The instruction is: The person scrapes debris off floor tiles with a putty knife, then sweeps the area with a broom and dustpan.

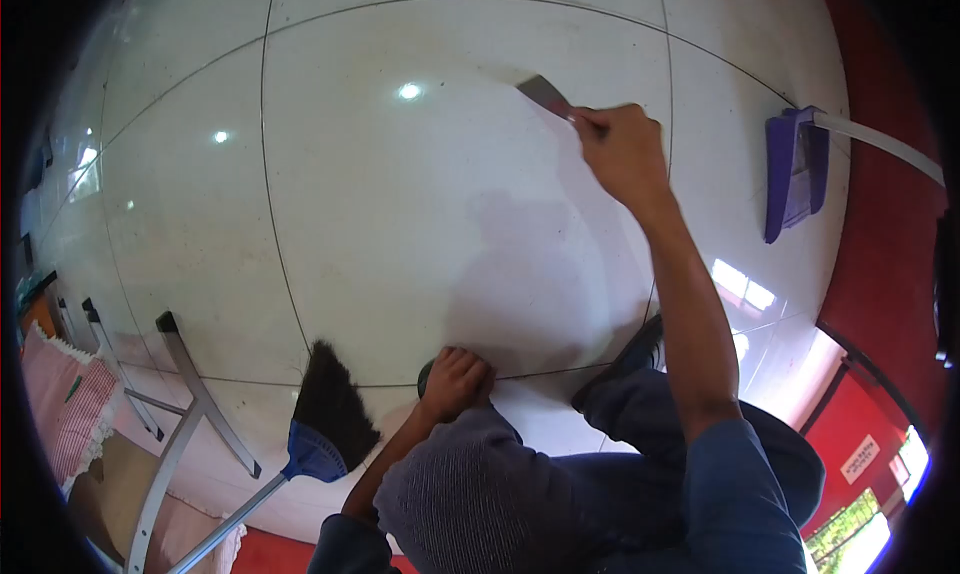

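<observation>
My right hand (625,154) is closed round the handle of a scraper (545,96), whose flat metal blade points to the upper left against the pale floor tile (400,194). Faint brownish marks show on the tile near the blade. Low in the view, my left hand (457,379) rests by my knee and the tip of a dark shoe. Its fingers are curled together, and whatever they may hold is hidden.
A broom (335,404) with black bristles lies at the lower left, beside a metal-legged stand (190,404) and a pink checked cloth (75,399). At the right is a purple dustpan (797,169) by a red wall (885,204).
</observation>
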`<state>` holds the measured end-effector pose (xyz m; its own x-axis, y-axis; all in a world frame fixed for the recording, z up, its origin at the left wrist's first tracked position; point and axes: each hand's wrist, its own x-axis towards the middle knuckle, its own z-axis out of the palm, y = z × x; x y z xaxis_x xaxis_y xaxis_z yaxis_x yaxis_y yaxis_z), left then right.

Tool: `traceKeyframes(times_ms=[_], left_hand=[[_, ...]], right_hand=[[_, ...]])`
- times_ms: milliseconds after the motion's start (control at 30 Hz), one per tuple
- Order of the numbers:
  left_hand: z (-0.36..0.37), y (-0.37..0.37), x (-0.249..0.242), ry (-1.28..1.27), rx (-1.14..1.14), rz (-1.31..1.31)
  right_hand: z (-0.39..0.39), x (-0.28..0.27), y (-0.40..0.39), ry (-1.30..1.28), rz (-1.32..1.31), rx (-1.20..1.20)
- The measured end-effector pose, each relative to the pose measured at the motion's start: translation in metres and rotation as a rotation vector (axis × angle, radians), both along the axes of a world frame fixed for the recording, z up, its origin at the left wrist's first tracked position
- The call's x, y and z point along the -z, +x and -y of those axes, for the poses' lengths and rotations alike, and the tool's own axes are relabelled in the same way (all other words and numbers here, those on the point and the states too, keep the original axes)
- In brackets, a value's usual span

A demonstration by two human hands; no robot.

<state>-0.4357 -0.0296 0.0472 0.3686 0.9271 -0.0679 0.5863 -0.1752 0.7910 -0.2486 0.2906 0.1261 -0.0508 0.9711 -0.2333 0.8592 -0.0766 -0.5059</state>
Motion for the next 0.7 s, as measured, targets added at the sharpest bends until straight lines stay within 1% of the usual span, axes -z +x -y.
traceKeyframes(times_ms=[100,133,233,267,367,400,500,567,633,667,700], left_hand=[[0.0,-0.003,0.006,0.017,0.008,0.042],[0.001,-0.003,0.006,-0.003,0.014,0.048],[-0.003,-0.005,0.009,-0.026,0.033,0.055],[-0.001,-0.004,0.011,-0.02,0.026,0.051],[-0.003,-0.005,0.009,-0.02,0.01,0.018],[-0.003,-0.003,0.007,-0.026,0.013,0.01],[-0.001,-0.002,0.01,-0.021,0.015,0.017],[-0.004,-0.002,0.011,-0.024,0.028,0.012],[-0.001,-0.005,0.008,-0.035,0.026,-0.001],[-0.002,-0.007,0.006,-0.034,0.028,-0.006],[-0.003,-0.006,0.007,-0.032,0.031,-0.007]], right_hand=[[0.007,-0.002,0.0,-0.046,-0.013,0.018],[-0.002,0.002,-0.004,-0.052,0.079,-0.03],[-0.027,0.004,-0.019,-0.138,0.045,0.02],[-0.024,0.014,-0.011,-0.009,0.056,-0.034],[0.003,0.001,0.01,-0.106,0.044,0.005],[0.005,-0.006,0.001,-0.095,0.004,0.001],[-0.031,0.016,-0.019,0.011,0.078,-0.085],[-0.029,0.009,-0.02,-0.02,0.133,-0.128],[-0.01,0.004,-0.026,-0.064,0.182,-0.193],[0.013,0.007,-0.02,0.01,0.111,-0.186],[0.026,0.007,-0.027,0.012,-0.019,-0.127]])
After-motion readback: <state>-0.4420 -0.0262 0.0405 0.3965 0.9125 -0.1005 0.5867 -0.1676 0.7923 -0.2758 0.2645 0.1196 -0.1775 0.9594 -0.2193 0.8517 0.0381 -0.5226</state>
